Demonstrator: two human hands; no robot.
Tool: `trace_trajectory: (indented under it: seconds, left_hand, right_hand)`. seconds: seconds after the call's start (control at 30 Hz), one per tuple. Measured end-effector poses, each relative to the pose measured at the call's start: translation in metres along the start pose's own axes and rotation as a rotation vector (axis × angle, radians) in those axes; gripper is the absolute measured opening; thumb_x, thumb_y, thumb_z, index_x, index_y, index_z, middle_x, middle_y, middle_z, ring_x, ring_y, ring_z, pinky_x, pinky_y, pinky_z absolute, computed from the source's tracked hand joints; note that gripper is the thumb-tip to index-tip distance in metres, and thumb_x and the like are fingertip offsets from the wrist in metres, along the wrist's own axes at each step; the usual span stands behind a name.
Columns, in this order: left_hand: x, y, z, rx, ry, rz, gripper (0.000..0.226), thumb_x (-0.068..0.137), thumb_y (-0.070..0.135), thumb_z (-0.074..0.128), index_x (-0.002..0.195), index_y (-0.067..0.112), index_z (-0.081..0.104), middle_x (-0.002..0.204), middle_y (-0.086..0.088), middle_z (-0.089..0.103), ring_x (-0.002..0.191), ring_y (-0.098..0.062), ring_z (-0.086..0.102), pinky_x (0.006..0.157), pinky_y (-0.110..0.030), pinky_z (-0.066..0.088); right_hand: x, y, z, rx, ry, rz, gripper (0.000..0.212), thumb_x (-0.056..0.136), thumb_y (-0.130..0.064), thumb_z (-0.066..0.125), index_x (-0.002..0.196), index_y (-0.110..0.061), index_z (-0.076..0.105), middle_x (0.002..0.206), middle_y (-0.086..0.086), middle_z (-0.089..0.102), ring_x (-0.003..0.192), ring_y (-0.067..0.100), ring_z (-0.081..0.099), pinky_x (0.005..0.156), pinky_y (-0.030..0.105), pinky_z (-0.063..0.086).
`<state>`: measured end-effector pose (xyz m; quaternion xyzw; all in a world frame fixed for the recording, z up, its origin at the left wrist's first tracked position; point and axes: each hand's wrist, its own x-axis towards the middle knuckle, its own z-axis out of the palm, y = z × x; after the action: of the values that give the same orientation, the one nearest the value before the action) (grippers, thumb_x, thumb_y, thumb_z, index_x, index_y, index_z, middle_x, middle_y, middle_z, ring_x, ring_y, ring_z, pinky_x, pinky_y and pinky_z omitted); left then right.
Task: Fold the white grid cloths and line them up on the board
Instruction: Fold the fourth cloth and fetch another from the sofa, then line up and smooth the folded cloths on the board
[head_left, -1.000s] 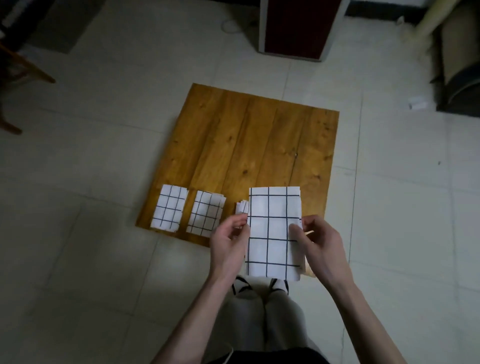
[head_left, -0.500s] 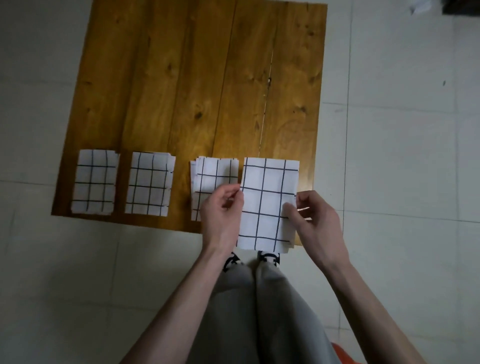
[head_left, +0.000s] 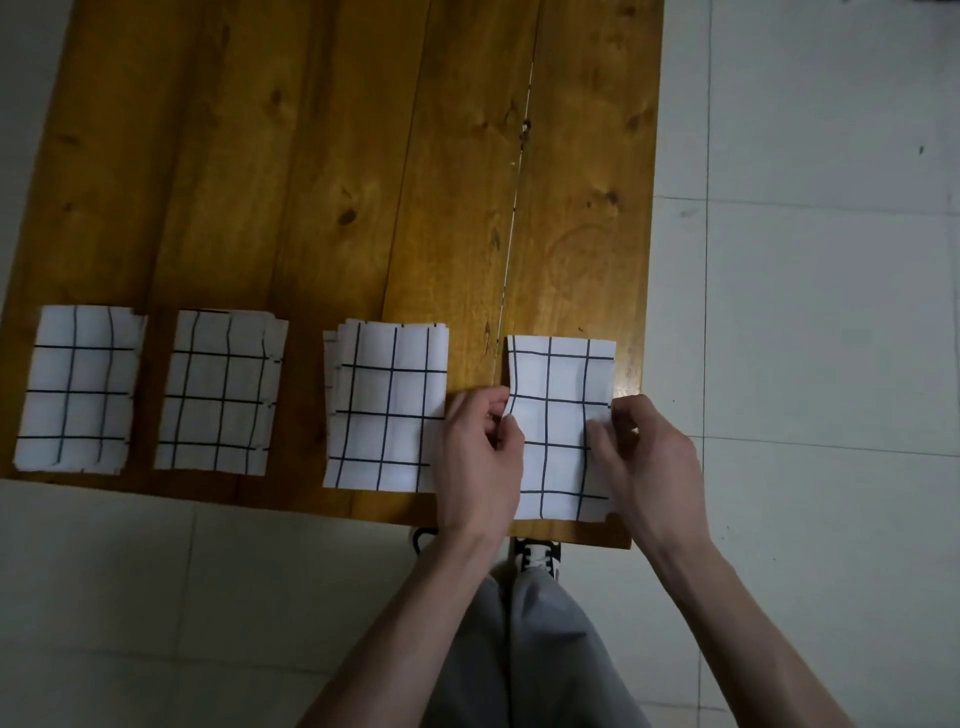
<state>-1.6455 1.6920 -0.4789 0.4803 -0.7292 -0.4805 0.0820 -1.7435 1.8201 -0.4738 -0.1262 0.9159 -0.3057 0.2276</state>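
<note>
Four folded white grid cloths lie in a row along the near edge of the wooden board (head_left: 332, 156). The far-left cloth (head_left: 78, 389), the second cloth (head_left: 221, 392) and the third cloth (head_left: 384, 405) lie flat and untouched. The fourth cloth (head_left: 558, 415) sits at the board's right near corner. My left hand (head_left: 480, 457) pinches its left edge and my right hand (head_left: 644, 457) pinches its right edge, both about halfway down. The cloth's lower corners are partly hidden by my hands.
The board lies on a pale tiled floor (head_left: 831, 312). My grey trouser legs (head_left: 519, 649) and shoes (head_left: 537, 553) are just below the board's near edge. The far half of the board is bare wood.
The camera has come closer over the board. The fourth cloth has come down from in front of me onto the board's right near corner, beside the third cloth. Both hands keep hold of its edges.
</note>
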Motion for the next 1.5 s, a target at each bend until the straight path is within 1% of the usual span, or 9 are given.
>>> trace_trajectory:
  seconds: [0.1, 0.27, 0.4, 0.6, 0.77, 0.93, 1.1, 1.3, 1.5]
  left_hand:
    - [0.001, -0.004, 0.009, 0.116, 0.028, 0.080, 0.030, 0.098, 0.012, 0.070, 0.128, 0.018, 0.070, 0.117, 0.008, 0.064, 0.094, -0.004, 0.063, 0.079, -0.018, 0.058]
    - [0.005, -0.005, 0.016, 0.319, 0.034, 0.128, 0.035, 0.099, 0.022, 0.068, 0.134, 0.019, 0.067, 0.127, 0.003, 0.065, 0.110, -0.018, 0.066, 0.093, -0.037, 0.059]
    - [-0.001, 0.006, 0.011, 0.457, 0.009, 0.126, 0.041, 0.099, 0.026, 0.068, 0.138, 0.019, 0.062, 0.134, 0.002, 0.062, 0.120, -0.019, 0.062, 0.102, -0.037, 0.052]
    - [-0.037, 0.046, -0.044, 0.384, -0.033, 0.072, 0.040, 0.102, 0.031, 0.064, 0.141, 0.024, 0.060, 0.127, 0.005, 0.066, 0.110, -0.015, 0.066, 0.091, -0.037, 0.060]
    - [-0.092, 0.111, -0.113, 0.397, 0.035, 0.135, 0.037, 0.103, 0.035, 0.058, 0.137, 0.021, 0.064, 0.126, 0.004, 0.069, 0.114, -0.014, 0.065, 0.091, -0.028, 0.054]
    - [-0.143, 0.172, -0.183, 0.515, 0.229, 0.247, 0.035, 0.102, 0.034, 0.061, 0.132, 0.017, 0.067, 0.121, 0.001, 0.071, 0.111, -0.017, 0.065, 0.087, -0.027, 0.047]
    - [-0.167, 0.204, -0.241, 0.555, 0.353, 0.373, 0.045, 0.108, 0.042, 0.043, 0.139, 0.015, 0.062, 0.137, -0.004, 0.064, 0.129, -0.022, 0.058, 0.104, -0.044, 0.053]
    - [-0.183, 0.218, -0.293, 0.576, 0.454, 0.386, 0.050, 0.108, 0.046, 0.040, 0.140, 0.015, 0.062, 0.144, -0.005, 0.061, 0.138, -0.024, 0.052, 0.113, -0.047, 0.047]
    - [-0.191, 0.212, -0.343, 0.603, 0.534, 0.339, 0.054, 0.108, 0.049, 0.039, 0.141, 0.014, 0.061, 0.145, -0.005, 0.061, 0.139, -0.025, 0.051, 0.112, -0.048, 0.047]
  right_hand:
    - [0.002, 0.006, 0.000, 0.008, 0.018, -0.021, 0.008, 0.097, -0.026, 0.069, 0.098, -0.023, 0.061, 0.082, -0.011, 0.067, 0.073, 0.008, 0.063, 0.064, 0.030, 0.052]
    - [0.004, 0.009, -0.003, 0.042, -0.002, -0.027, 0.020, 0.093, -0.023, 0.075, 0.102, -0.028, 0.058, 0.094, -0.010, 0.065, 0.082, 0.003, 0.063, 0.068, 0.015, 0.048]
    - [0.005, 0.011, -0.009, -0.050, -0.001, -0.060, 0.030, 0.094, -0.031, 0.074, 0.118, -0.022, 0.060, 0.108, -0.005, 0.061, 0.095, 0.013, 0.062, 0.080, 0.028, 0.054]
    - [-0.030, -0.039, -0.062, -0.131, -0.066, -0.140, 0.050, 0.103, -0.034, 0.061, 0.148, -0.016, 0.049, 0.139, 0.003, 0.057, 0.125, 0.022, 0.057, 0.098, 0.037, 0.053]
    - [-0.083, -0.114, -0.130, -0.161, -0.093, -0.310, 0.051, 0.106, -0.038, 0.055, 0.151, -0.016, 0.047, 0.147, 0.003, 0.057, 0.135, 0.022, 0.054, 0.111, 0.039, 0.048]
    - [-0.134, -0.172, -0.186, -0.336, -0.037, -0.507, 0.062, 0.107, -0.055, 0.035, 0.153, -0.015, 0.048, 0.153, 0.005, 0.055, 0.141, 0.025, 0.052, 0.115, 0.044, 0.046]
    - [-0.162, -0.222, -0.228, -0.445, 0.081, -0.640, 0.067, 0.105, -0.059, 0.034, 0.152, -0.014, 0.050, 0.154, 0.006, 0.054, 0.146, 0.027, 0.047, 0.119, 0.046, 0.040]
    - [-0.176, -0.284, -0.245, -0.467, 0.161, -0.815, 0.066, 0.104, -0.057, 0.040, 0.149, -0.010, 0.054, 0.153, 0.010, 0.055, 0.148, 0.027, 0.045, 0.122, 0.049, 0.036]
    - [-0.188, -0.334, -0.225, -0.449, 0.154, -0.890, 0.070, 0.106, -0.063, 0.030, 0.147, -0.013, 0.056, 0.150, 0.009, 0.058, 0.145, 0.027, 0.048, 0.123, 0.048, 0.034]
